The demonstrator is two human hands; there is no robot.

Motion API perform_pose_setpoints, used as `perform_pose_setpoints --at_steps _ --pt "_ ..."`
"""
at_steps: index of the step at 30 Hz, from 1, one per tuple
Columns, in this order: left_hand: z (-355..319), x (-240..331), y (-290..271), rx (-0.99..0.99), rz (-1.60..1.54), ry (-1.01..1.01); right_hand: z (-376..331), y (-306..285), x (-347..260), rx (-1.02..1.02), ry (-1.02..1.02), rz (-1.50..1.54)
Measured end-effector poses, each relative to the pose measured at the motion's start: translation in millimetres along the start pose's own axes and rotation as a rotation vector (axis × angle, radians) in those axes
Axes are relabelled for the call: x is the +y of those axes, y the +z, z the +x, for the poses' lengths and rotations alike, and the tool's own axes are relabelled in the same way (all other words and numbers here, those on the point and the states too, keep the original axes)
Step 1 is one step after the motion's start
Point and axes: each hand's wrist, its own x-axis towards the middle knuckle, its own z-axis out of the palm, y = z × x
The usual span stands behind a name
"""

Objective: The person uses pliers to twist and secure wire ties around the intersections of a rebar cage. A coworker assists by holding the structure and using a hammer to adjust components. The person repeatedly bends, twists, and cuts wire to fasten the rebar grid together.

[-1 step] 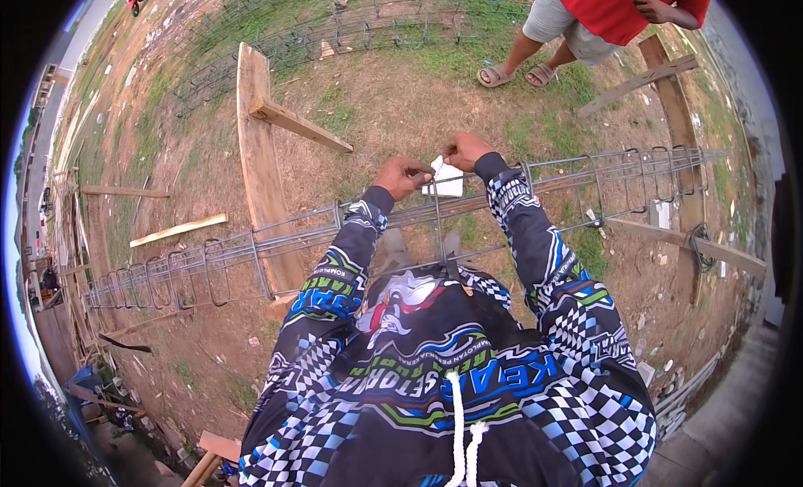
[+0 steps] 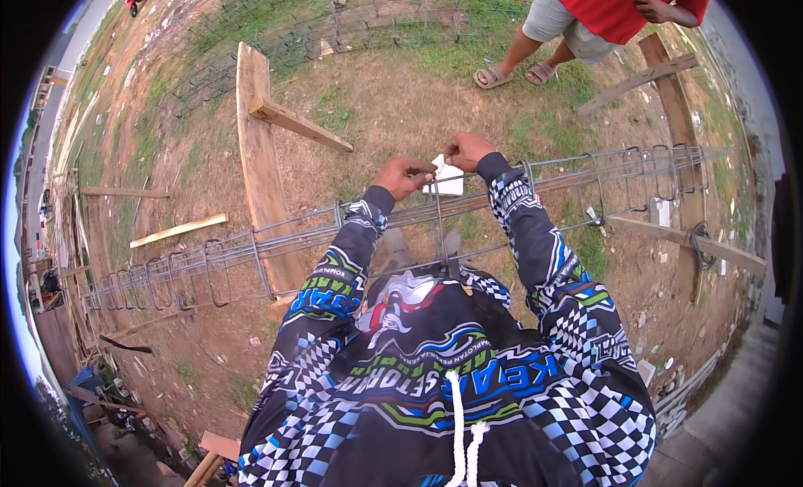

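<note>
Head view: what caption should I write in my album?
Left hand and right hand, close together at a long steel bar cage outdoors.

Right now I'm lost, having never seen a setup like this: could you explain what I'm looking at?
There's no machine working here: you see a person's own bare hands, the left and the right, reaching out from patterned sleeves. The view looks down from a camera on their head; its wide lens bends straight edges.

Across the middle runs a long metal frame of thin rods with hoops around them. Both hands are at its far side, fingers close together; whatever they pinch is too small to tell. A white piece shows beside them, perhaps on the ground.

On the dirt and grass lies a pale wood strip. Someone else, in a red shirt, stands opposite.
</note>
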Motion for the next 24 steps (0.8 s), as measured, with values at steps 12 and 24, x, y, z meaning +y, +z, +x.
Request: perform_pose_setpoints --at_steps 12,24 --pt "5 -28 -15 -0.109 -0.079 0.024 11 15 -13 -0.087 0.111 -0.111" --pt "-5 -28 2 0.148 0.18 0.139 36 42 13 -0.294 -0.025 0.183"
